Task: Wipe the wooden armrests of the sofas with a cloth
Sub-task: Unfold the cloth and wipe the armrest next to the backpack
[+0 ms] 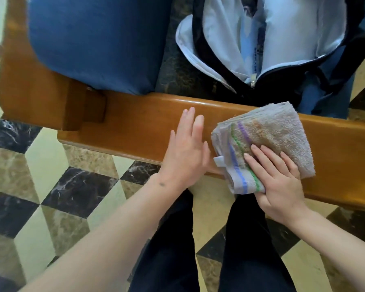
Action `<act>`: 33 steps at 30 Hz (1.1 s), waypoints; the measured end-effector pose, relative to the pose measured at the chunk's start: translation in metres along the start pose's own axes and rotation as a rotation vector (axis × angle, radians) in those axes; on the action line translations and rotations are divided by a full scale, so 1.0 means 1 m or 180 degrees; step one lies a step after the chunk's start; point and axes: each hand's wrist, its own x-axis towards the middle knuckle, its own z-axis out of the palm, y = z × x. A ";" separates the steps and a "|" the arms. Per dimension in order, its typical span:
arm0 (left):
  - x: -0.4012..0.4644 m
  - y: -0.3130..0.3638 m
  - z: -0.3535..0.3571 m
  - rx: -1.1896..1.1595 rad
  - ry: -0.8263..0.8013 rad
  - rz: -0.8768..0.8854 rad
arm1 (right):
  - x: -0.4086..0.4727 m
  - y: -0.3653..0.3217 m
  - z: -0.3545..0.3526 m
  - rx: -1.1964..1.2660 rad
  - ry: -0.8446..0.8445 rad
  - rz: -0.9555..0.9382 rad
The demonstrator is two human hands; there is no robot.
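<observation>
A glossy wooden armrest (135, 125) runs across the middle of the head view, from the sofa's back post at the left to the right edge. A folded grey towel cloth (268, 131) with green, purple and blue stripes lies on it, right of centre. My right hand (276, 182) presses flat on the cloth's near end, fingers spread over it. My left hand (188, 152) rests flat on the bare wood just left of the cloth, fingers together, its thumb near the cloth's edge.
Beyond the armrest are a blue sofa cushion (97, 43) and an open dark bag with pale lining (282, 39) on the seat. Below lies a chequered marble floor (57, 186). My dark-trousered legs (209, 249) stand against the armrest's near side.
</observation>
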 end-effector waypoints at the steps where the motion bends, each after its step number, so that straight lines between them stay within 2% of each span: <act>1: -0.005 -0.014 -0.007 -0.0044 0.0167 -0.0338 | 0.001 -0.010 0.004 -0.0029 -0.0024 0.0192; 4: -0.028 -0.067 -0.028 0.0158 0.0475 -0.0966 | 0.013 -0.056 0.018 -0.0111 -0.0053 0.0772; 10: -0.058 -0.148 -0.061 0.0198 0.0923 -0.1285 | 0.081 -0.177 0.046 0.0525 0.0306 0.2312; 12: -0.057 -0.156 -0.066 0.0082 0.0961 -0.1313 | 0.107 -0.212 0.056 0.0642 0.0389 0.2574; 15: -0.053 -0.165 -0.077 -0.0295 0.1165 -0.1527 | 0.137 -0.260 0.075 0.0603 0.0329 0.2556; 17: -0.048 -0.167 -0.084 -0.0581 0.1413 -0.1652 | 0.145 -0.291 0.089 0.0556 0.0259 0.2206; 21: -0.041 -0.167 -0.094 -0.0788 0.1666 -0.1661 | 0.133 -0.317 0.113 0.0218 -0.0245 0.0669; 24: -0.042 -0.157 -0.092 -0.0473 0.1342 -0.1438 | 0.128 -0.279 0.106 -0.0017 -0.0485 -0.0546; 28: -0.038 -0.135 -0.078 0.0583 0.0862 -0.1092 | 0.137 -0.207 0.076 -0.0104 -0.0793 -0.1886; 31: -0.032 -0.112 -0.063 0.0663 0.0540 -0.0777 | 0.148 -0.153 0.046 -0.0346 -0.1258 -0.2481; 33: -0.028 -0.090 -0.048 0.0563 0.0373 -0.0414 | 0.146 -0.112 0.026 -0.0362 -0.1411 -0.2589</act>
